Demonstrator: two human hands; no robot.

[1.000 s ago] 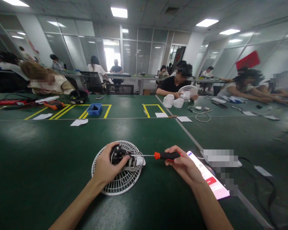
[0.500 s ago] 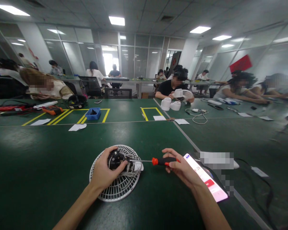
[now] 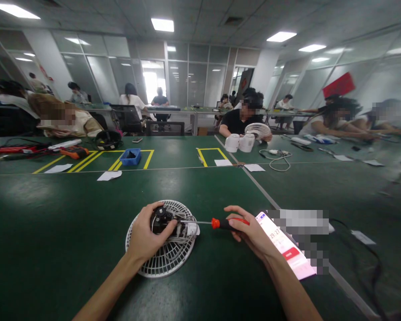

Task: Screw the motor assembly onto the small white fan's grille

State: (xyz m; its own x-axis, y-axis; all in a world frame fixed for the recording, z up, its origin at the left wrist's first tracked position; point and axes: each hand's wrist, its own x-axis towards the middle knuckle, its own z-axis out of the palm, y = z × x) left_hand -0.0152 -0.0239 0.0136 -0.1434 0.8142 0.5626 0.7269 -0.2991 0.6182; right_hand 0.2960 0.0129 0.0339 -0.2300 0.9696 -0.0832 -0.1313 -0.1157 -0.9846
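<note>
A white round fan grille (image 3: 169, 254) lies flat on the green table (image 3: 53, 223) in front of me. A black motor block (image 3: 161, 219) with wires sits on top of it. My left hand (image 3: 146, 235) is closed around that motor, thumb on its right side. My right hand (image 3: 250, 229) grips the red and black handle of a screwdriver (image 3: 220, 223). Its thin shaft runs left, level with the table, and its tip reaches the motor's right side.
A lit phone (image 3: 285, 249) lies under my right wrist, beside a dark cable (image 3: 370, 263). Farther back are a blue tray (image 3: 131, 156), paper slips and yellow floor-tape marks. A person in black works on white fan parts (image 3: 240, 142). Other people sit at tables behind.
Both hands keep their hold on the motor and the screwdriver. My right fingers have shifted slightly on the handle, and the view has drifted a little.
</note>
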